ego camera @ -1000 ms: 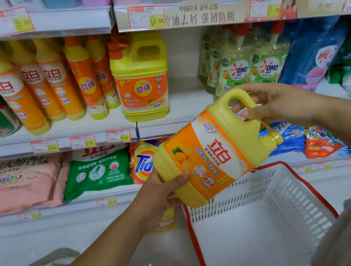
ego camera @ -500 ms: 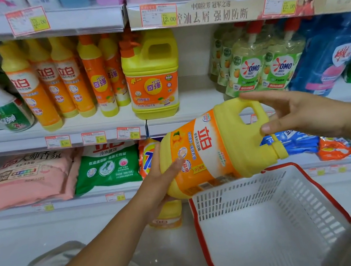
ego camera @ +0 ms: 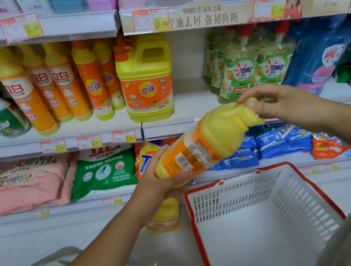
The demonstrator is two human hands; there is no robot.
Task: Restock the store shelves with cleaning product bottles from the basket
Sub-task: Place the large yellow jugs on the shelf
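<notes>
Seen from above, the yellow jug [ego camera: 204, 144] is tilted over the white basket [ego camera: 232, 195], with the left hand [ego camera: 162, 182] gripping its base and the right hand [ego camera: 282, 104] pinching its handle end. The basket looks empty. This jug and a small bottle [ego camera: 164, 216] left of the basket seem unshelved.

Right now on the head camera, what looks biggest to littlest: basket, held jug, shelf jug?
1. basket
2. held jug
3. shelf jug
The held one is nearer the camera, so that gap is unsure.
</notes>
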